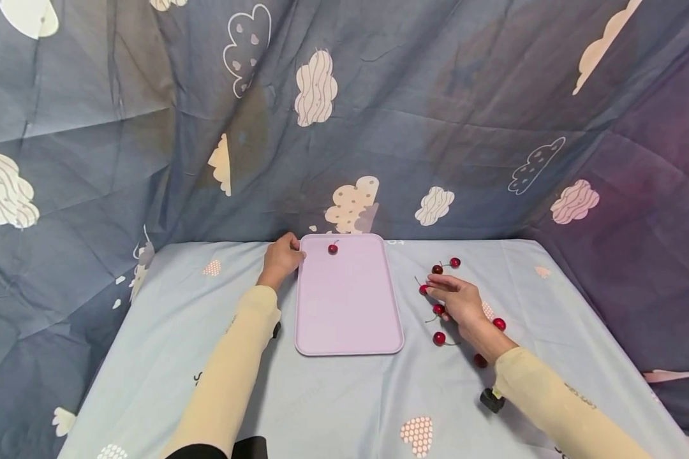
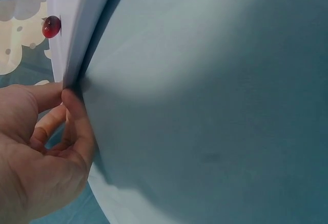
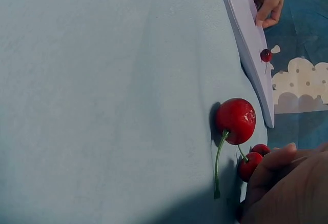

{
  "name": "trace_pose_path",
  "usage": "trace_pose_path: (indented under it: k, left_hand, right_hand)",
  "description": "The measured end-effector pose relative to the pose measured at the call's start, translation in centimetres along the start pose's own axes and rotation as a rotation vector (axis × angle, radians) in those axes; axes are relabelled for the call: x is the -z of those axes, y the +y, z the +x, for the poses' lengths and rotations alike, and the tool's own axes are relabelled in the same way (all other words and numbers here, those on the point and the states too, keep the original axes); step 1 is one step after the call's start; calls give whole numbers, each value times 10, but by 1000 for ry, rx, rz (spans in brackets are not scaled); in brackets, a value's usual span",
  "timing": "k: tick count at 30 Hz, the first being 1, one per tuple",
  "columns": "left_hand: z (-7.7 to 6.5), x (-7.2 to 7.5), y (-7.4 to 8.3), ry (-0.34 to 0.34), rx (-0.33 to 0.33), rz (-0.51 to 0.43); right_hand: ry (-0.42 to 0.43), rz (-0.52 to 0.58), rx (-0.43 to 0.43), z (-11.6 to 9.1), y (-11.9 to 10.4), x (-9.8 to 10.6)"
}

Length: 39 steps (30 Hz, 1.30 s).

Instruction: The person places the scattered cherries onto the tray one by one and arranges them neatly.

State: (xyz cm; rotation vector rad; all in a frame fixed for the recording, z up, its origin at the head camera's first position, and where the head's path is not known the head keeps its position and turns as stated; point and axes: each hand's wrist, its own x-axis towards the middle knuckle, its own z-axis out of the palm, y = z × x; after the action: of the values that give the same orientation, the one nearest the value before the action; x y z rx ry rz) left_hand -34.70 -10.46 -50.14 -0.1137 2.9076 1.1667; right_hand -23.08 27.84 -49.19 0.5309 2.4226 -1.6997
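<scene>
A pale purple rectangular tray (image 1: 350, 299) lies on the cloth, with one dark red cherry (image 1: 333, 249) near its far edge. At the tray's upper left side my left hand (image 1: 281, 258) pinches the rim between thumb and fingers, as the left wrist view shows close up. Right of the tray, my right hand (image 1: 458, 299) reaches over several loose cherries, its fingertips right at a stemmed cherry (image 1: 423, 289). Another cherry (image 1: 439, 310) lies just below those fingers. In the right wrist view, a large cherry (image 3: 236, 121) with a green stem is close to the hand.
More cherries lie around the right hand: one (image 1: 455, 262) beyond it, one (image 1: 439, 338) nearer me, one (image 1: 499, 324) to its right. A light blue cloth (image 1: 333, 408) covers the table. Dark printed fabric (image 1: 390, 140) hangs behind the table's far edge.
</scene>
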Motion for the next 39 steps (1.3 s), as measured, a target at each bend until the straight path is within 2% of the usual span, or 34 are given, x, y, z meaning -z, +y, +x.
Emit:
trace_pose_path:
  k: [11,20,27,34,39]
  left_hand:
    - [-2,2,-2,24,-14,2]
    - [-2,-4,-1,24,-9,-10]
    - [-4,0,0,27,-10,-23]
    - [-6,0,-2,28,0,-31]
    - [-3,-1,-2,26,-14,-29]
  right_hand:
    - [23,-67,-13,1,-1,-8]
    - [29,-49,-16,0,-7,-11]
    - [39,19,85,5,-21,-27]
    - [57,66,193,16,-35,-56]
    - [29,179,236,26,-45,-81]
